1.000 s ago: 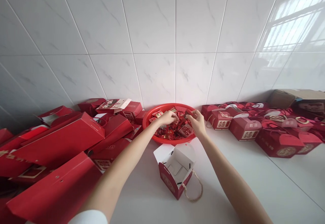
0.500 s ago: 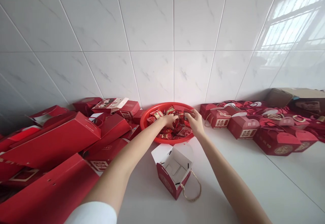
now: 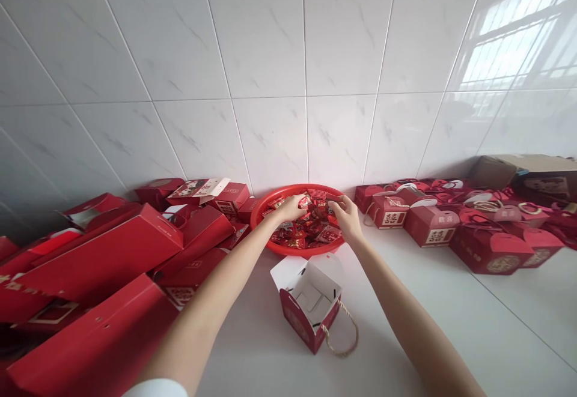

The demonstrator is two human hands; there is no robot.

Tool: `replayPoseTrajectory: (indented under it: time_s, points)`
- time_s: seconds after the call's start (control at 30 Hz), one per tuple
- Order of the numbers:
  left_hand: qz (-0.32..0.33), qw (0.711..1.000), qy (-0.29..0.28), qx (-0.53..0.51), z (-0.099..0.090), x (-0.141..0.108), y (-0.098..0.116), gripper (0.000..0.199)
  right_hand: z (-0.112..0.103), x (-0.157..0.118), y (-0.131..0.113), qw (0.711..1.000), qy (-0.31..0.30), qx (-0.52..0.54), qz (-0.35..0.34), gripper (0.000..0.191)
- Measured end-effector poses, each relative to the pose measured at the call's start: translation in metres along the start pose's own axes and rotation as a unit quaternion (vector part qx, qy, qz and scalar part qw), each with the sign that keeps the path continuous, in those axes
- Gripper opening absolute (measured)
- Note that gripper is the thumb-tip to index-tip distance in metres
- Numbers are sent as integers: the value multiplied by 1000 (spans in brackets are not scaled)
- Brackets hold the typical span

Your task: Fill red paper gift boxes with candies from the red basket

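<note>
A round red plastic basket holds many small wrapped candies in red and gold. My left hand is over its middle, fingers closed on a red wrapped candy. At the basket's right rim is my right hand, its thumb and fingers pinched together; what they hold is too small and dark to make out. In front of the basket stands an open red gift box, white inside, with its flaps up. Its twisted rope handle hangs out to the right onto the white surface.
Large red cartons are heaped on the left. Several closed red gift boxes with handles stand in rows on the right, a brown cardboard box behind them. A tiled wall rises right behind the basket.
My left hand has risen slightly out of the candies and moved a little left, with a wrapped candy in its fingers. My right hand stays almost in place at the rim.
</note>
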State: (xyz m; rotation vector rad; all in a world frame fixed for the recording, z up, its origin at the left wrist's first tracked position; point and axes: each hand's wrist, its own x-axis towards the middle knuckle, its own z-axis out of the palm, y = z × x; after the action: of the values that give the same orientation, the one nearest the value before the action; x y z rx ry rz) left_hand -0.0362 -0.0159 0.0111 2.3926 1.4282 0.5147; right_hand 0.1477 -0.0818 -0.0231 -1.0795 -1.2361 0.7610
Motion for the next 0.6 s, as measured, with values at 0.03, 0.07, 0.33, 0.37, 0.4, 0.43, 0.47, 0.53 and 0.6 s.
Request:
replayPoseTrajectory:
  time_s: [0.03, 0.07, 0.33, 0.37, 0.4, 0.43, 0.47, 0.53, 0.6]
  points:
    - [-6, 1000, -4, 7, 1, 0, -1, 29, 0, 0, 0, 1000, 4, 3, 1, 28]
    - [-10, 1000, -13, 15, 2, 0, -3, 28, 0, 0, 0, 1000, 9, 7, 1, 29]
    - [23, 984, -169, 54, 26, 14, -3, 20, 2, 0, 1, 999, 27, 27, -13, 24]
    - [25, 982, -179, 53, 28, 16, -2, 14, 2, 0, 1, 999, 28, 30, -13, 23]
    - [25, 981, -188, 49, 30, 17, -2, 11, 2, 1, 2, 999, 29, 33, -14, 23]
    - [23, 980, -194, 43, 31, 18, -3, 11, 2, 1, 3, 999, 30, 37, -14, 22]
    - [21, 980, -196, 32, 30, 19, -4, 11, 2, 1, 3, 999, 31, 41, -14, 22]
    - [16, 982, -188, -2, 27, 17, -7, 8, 2, 1, 3, 998, 31, 50, -14, 21]
    - [11, 984, -168, -53, 20, 13, -11, 11, 3, 1, 3, 998, 31, 61, -12, 21]
